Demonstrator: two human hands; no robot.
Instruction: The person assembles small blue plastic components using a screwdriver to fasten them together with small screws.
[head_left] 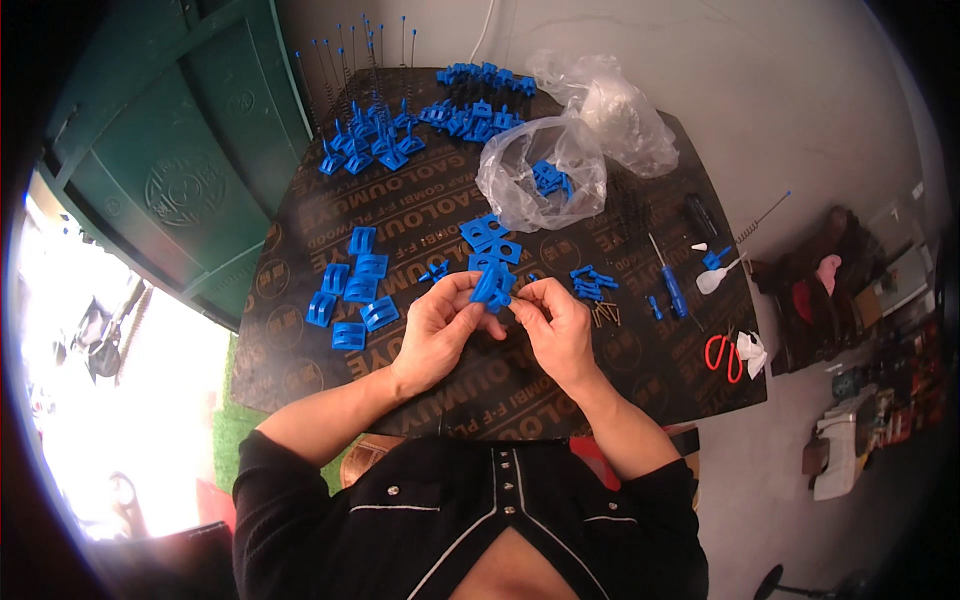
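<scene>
Over the near middle of the dark table, my left hand [438, 328] is closed around a blue plastic part [491, 286] and holds it tilted up. My right hand [557, 332] is at the part's right edge with thumb and forefinger pinched together. What lies between those fingertips is too small to make out. Just behind the held part lie flat blue square plates with round holes [484, 234]. Left of my left hand are several curved blue brackets [362, 277]. Small blue pins [592, 283] and thin brass-coloured screws [606, 314] lie beyond my right hand.
Blue pieces with upright springy rods [370, 140] crowd the far left, beside more blue parts [478, 118]. An open clear plastic bag [500, 190] holds blue pieces; another bag [625, 120] sits behind. A blue screwdriver [672, 290] and red-handled scissors [724, 360] lie right.
</scene>
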